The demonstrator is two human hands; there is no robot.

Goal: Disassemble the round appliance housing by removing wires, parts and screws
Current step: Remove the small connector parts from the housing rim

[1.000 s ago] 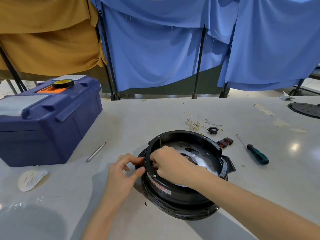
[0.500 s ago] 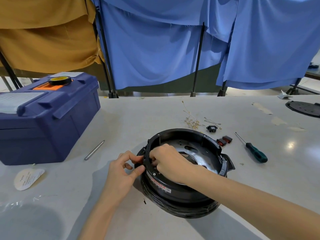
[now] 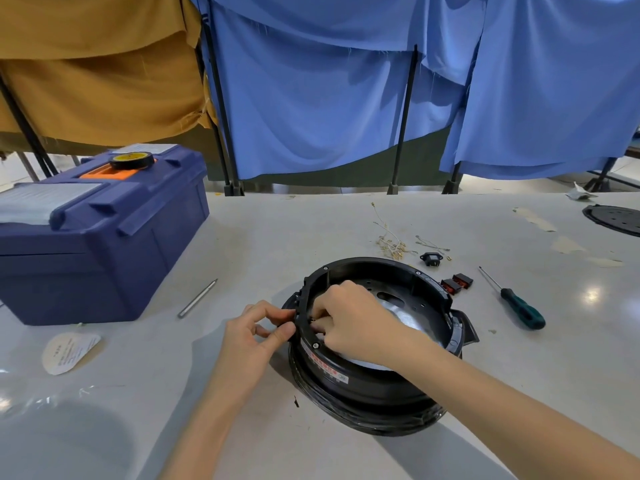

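**Item 1: housing** [image 3: 363, 393]. Round, black moulded plastic with a stepped outer wall and a glossy lower ring. It sits on the table [image 3: 311, 220] just right of centre, close to me, and I read it as tilted slightly. Small screws dot the top rim. A dull silver metal plate [image 3: 412, 315] with punched holes lines the inside. A red-and-white sticker [image 3: 322, 363] curves along the near wall.

**Item 2: left hand** [image 3: 256, 336]. Thumb and forefinger are pinched on the housing's outer wall at its left edge.

**Item 3: right hand** [image 3: 353, 320]. It reaches over the rim, with fingers curled against the inner face of that same wall. The two hands meet there, almost touching. Whatever small piece lies under the fingertips is hidden from my feed.

**Item 4: surroundings.**
- Dark blue plastic toolbox [image 3: 104, 258], boxy and ribbed, far left. A roll of tape [image 3: 131, 160] lies flat on its orange lid inset.
- Slim metal rod [image 3: 197, 298], between the toolbox and the housing.
- Screwdriver [image 3: 519, 308] with a green handle and thin shaft, to the right of the housing.
- Two red-and-black switches [image 3: 457, 284], just beside the far right of the rim.
- Black socket [image 3: 432, 259] and a tangle of pale wires [image 3: 391, 242], behind the housing.
- Round paper label [image 3: 69, 351], in front of the toolbox.
- Flat black perforated disc [image 3: 614, 220], at the far right edge and partly cut off.
- Blue cloth [image 3: 311, 98] and ochre cloth [image 3: 97, 81], draped on black poles beyond the table.

My right forearm crosses the housing's near side and covers part of the plate.
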